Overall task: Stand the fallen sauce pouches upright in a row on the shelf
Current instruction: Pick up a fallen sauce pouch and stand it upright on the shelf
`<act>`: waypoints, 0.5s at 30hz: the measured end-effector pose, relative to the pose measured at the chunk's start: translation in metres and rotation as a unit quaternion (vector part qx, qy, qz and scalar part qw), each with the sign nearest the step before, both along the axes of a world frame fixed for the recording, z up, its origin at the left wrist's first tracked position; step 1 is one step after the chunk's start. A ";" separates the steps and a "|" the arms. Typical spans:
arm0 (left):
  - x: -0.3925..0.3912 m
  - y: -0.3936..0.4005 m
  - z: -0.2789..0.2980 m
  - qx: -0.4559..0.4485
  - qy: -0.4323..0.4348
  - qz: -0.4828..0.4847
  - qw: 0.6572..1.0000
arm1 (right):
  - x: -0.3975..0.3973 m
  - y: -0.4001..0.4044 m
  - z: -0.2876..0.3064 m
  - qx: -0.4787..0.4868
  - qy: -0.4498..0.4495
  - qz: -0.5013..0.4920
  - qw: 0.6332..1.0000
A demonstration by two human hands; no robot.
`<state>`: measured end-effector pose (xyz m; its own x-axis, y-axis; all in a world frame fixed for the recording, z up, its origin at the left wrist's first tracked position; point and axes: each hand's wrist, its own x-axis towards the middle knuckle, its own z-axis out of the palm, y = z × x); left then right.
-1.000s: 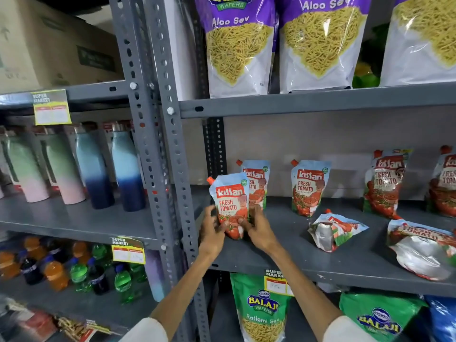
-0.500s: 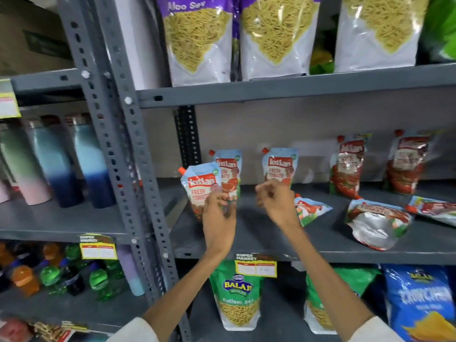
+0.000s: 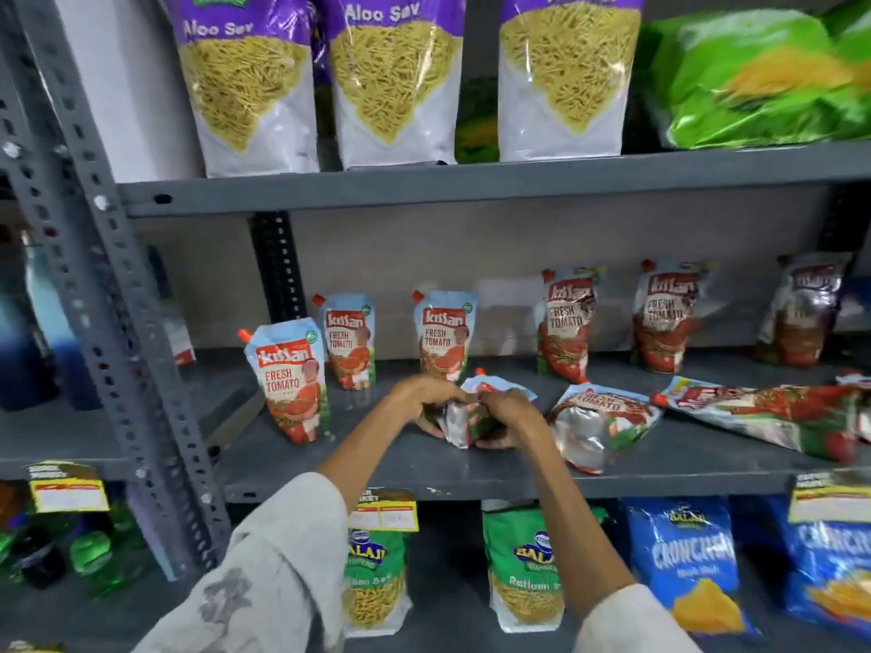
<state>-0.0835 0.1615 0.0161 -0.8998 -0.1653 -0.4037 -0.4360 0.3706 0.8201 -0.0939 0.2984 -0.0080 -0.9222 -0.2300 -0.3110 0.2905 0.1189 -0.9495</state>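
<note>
On the grey middle shelf [image 3: 424,473], the landmark is the fallen pouch [image 3: 464,417] that both hands grip near the front middle. Well to its left, close to the front edge and beside the perforated upright post [image 3: 118,322], one pouch [image 3: 290,381] stands upright with its orange cap up. Behind and left of the gripped pouch two more upright pouches [image 3: 351,341] [image 3: 443,334] stand along the back wall.

The left hand [image 3: 424,400] is closed over the gripped pouch's left side, fingers curled down around the crumpled silver base. The right hand [image 3: 511,419] clamps its right side, fingers wrapped under and thumb on top, so the two hands nearly meet over the pouch, whose red cap pokes up between them. Whether the pouch still touches the shelf cannot be told.

Just right of the gripped pouch another fallen pouch [image 3: 598,424] lies on its side, silver bottom toward the front edge. Further right a third fallen pouch [image 3: 763,412] lies flat, blurred. Behind these, three darker upright pouches [image 3: 568,322] [image 3: 664,318] [image 3: 806,313] stand at the back wall.

Bare shelf shows between the front standing pouch and the gripped one, and along the front lip [image 3: 518,485].

Both forearms reach up and forward from pale sleeves [image 3: 264,582], converging on the pouch.
</note>
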 end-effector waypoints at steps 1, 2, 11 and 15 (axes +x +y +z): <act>0.002 0.003 0.000 0.004 0.031 0.013 0.999 | -0.002 0.001 -0.003 -0.042 -0.012 -0.008 0.999; 0.005 0.007 0.002 0.010 0.069 0.032 0.997 | -0.005 0.003 -0.006 -0.065 0.000 -0.015 0.998; 0.031 0.003 0.028 0.027 0.413 0.112 0.903 | -0.014 -0.007 0.031 -0.083 0.370 -0.026 0.925; 0.040 -0.021 0.024 0.012 0.466 0.129 0.875 | -0.005 -0.026 0.048 -0.062 0.416 0.048 0.906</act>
